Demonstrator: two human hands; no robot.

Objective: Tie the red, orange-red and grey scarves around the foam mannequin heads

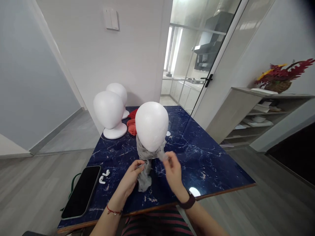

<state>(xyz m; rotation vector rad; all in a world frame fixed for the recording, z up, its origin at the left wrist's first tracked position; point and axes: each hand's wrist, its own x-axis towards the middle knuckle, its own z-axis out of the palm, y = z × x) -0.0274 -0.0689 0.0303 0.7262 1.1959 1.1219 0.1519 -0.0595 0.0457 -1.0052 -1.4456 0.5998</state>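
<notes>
A white foam mannequin head (152, 126) stands upright in front of me on a blue marbled table (197, 157). Thin grey scarf fabric (145, 152) wraps around its neck, below the chin. On the left side, my left hand (133, 175) pinches one end of the scarf, and a crumpled tail hangs below the fingers. My right hand (173, 170), slightly blurred, has its fingers closed on the other part of the scarf, just right of the chin. The back of the neck is hidden behind the head.
Two more foam heads (108, 109) stand at the back left, with red folded cloth (132, 126) beside them. A phone (82, 191) and white earbuds (104, 176) lie at the left edge. Beyond the table are a glass door (192, 59) and a shelf (261, 114).
</notes>
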